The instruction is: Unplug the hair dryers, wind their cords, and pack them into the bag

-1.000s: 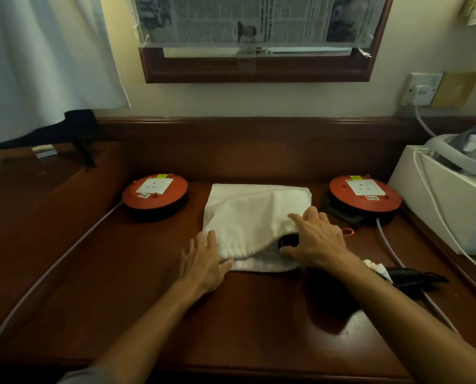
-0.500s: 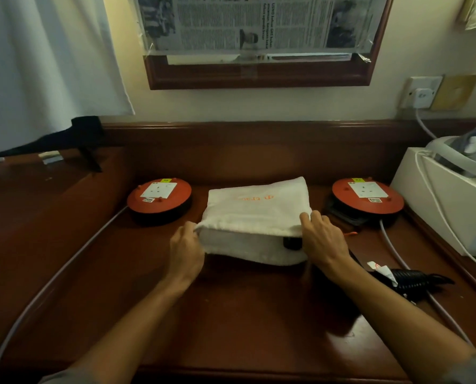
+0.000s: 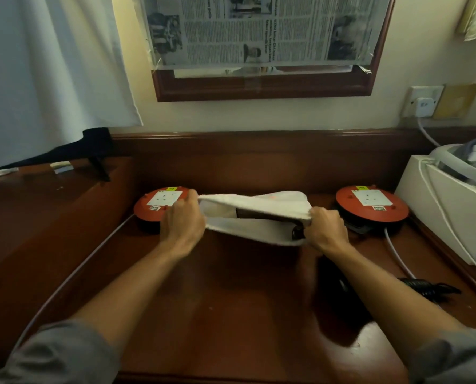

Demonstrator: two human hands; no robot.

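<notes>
Leftmost, a grey cable (image 3: 73, 275) runs along the bench (image 3: 231, 314) to the left reel (image 3: 159, 206), whose socket shows no plug. Just right of it, the left hand (image 3: 182, 221) pinches the left corner of the white bag (image 3: 256, 217), its grip clenched on the cloth. The bag is lifted off the bench with its mouth held open toward the person, and something dark, likely a dryer (image 3: 296, 232), shows inside near the right edge. The right hand (image 3: 325, 230) grasps the bag's right corner, grip closed on the fabric. Further right, a coiled black cord (image 3: 428, 291) lies on the bench below the forearm, with a dark shape beside it, probably a second dryer waiting to go in. The right reel (image 3: 372, 203) also looks unplugged. By my reading, unplugging is done, one dryer is packed, and the other remains.
</notes>
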